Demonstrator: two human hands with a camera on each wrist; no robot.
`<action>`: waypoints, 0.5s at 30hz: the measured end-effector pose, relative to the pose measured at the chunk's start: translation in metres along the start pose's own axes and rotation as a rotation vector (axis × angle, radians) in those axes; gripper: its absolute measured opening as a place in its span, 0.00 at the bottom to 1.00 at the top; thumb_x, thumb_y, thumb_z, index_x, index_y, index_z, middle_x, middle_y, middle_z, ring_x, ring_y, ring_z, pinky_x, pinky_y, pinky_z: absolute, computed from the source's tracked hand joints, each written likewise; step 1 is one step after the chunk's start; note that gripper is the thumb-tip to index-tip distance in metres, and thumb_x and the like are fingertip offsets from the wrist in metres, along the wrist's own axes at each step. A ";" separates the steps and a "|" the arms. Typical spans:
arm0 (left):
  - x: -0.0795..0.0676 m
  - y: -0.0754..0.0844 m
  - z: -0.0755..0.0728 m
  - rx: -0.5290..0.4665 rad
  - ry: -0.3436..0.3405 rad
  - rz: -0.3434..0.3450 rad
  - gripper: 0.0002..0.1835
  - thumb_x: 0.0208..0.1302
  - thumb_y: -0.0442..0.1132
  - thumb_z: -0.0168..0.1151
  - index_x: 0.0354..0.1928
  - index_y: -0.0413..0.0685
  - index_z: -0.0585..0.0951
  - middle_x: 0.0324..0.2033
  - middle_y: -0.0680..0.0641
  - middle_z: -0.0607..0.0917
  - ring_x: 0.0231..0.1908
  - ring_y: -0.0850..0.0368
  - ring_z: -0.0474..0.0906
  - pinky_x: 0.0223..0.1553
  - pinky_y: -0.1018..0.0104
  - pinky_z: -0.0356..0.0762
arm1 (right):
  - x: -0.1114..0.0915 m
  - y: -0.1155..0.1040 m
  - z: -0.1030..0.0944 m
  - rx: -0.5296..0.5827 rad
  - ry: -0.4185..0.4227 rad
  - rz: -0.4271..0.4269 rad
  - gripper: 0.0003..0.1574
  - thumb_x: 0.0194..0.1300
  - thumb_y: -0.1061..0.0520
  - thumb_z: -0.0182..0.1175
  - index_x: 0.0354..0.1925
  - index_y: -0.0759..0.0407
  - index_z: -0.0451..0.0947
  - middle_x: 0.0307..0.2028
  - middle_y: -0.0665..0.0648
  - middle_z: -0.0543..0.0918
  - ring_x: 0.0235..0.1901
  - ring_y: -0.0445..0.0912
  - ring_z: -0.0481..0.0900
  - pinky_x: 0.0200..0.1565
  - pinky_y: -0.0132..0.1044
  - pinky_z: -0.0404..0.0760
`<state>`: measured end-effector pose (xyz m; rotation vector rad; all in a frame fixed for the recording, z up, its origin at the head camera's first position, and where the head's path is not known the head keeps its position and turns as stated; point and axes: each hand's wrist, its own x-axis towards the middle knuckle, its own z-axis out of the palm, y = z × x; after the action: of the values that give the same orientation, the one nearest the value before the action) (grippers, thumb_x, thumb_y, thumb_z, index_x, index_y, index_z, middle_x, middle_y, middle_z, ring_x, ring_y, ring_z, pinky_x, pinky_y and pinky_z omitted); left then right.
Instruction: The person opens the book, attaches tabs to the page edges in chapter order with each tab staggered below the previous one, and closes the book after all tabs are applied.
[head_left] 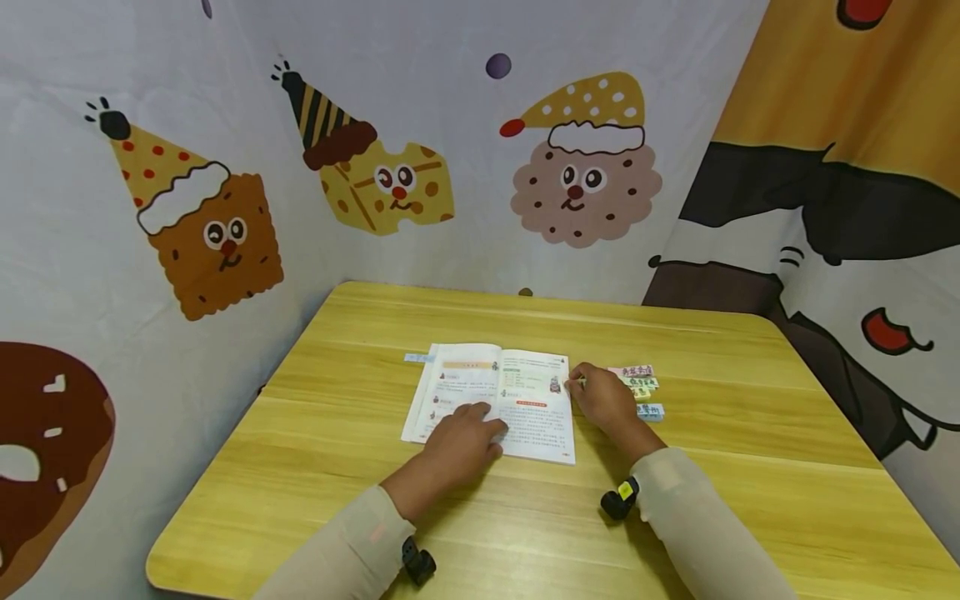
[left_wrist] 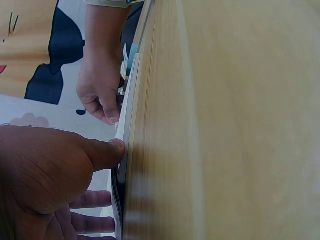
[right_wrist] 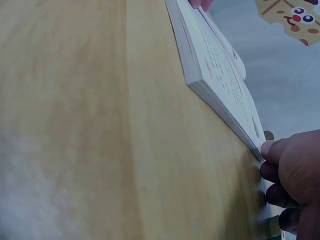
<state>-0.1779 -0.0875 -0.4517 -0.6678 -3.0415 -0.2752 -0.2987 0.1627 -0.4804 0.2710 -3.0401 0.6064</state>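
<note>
A thick book [head_left: 534, 433] lies open on the table, printed pages up. My left hand [head_left: 463, 442] rests on the lower left page near the spine, fingers spread; in the left wrist view the left thumb [left_wrist: 107, 154] presses near the book's bottom edge. At the right edge of the book, my right hand [head_left: 602, 398] pinches the page edge between thumb and curled fingers; I cannot tell whether a slip is also held there. In the right wrist view, the right thumb [right_wrist: 270, 149] lies at the book's [right_wrist: 220, 75] far corner.
Handwritten paper tabs lie right of the book: pink [head_left: 637, 372], green [head_left: 647, 383], yellow [head_left: 640, 394] and blue [head_left: 651, 412]. A light blue tab [head_left: 417, 358] sticks out at the book's upper left. Behind the wooden table [head_left: 300, 467] hangs a cartoon-printed curtain [head_left: 465, 267].
</note>
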 end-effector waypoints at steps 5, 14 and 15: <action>0.000 0.000 0.000 -0.001 -0.001 0.001 0.18 0.63 0.50 0.60 0.55 0.60 0.79 0.58 0.44 0.73 0.58 0.45 0.68 0.51 0.50 0.70 | 0.000 -0.001 -0.001 0.002 0.005 -0.006 0.14 0.67 0.44 0.56 0.44 0.48 0.77 0.24 0.48 0.79 0.17 0.44 0.71 0.17 0.39 0.65; -0.001 -0.001 0.000 0.006 0.010 0.018 0.18 0.64 0.50 0.60 0.55 0.59 0.79 0.58 0.43 0.73 0.58 0.45 0.68 0.52 0.51 0.69 | -0.001 -0.001 -0.001 0.002 0.004 -0.011 0.14 0.66 0.44 0.56 0.45 0.49 0.78 0.32 0.50 0.83 0.22 0.43 0.74 0.21 0.39 0.68; -0.001 -0.001 0.000 0.005 0.011 0.018 0.18 0.63 0.50 0.60 0.55 0.59 0.79 0.58 0.43 0.73 0.58 0.45 0.68 0.52 0.51 0.69 | -0.001 -0.001 -0.001 0.002 0.007 -0.011 0.14 0.66 0.45 0.57 0.45 0.49 0.78 0.34 0.51 0.83 0.23 0.43 0.75 0.22 0.39 0.69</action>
<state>-0.1775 -0.0892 -0.4525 -0.6911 -3.0225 -0.2693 -0.2970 0.1620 -0.4791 0.2844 -3.0299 0.6086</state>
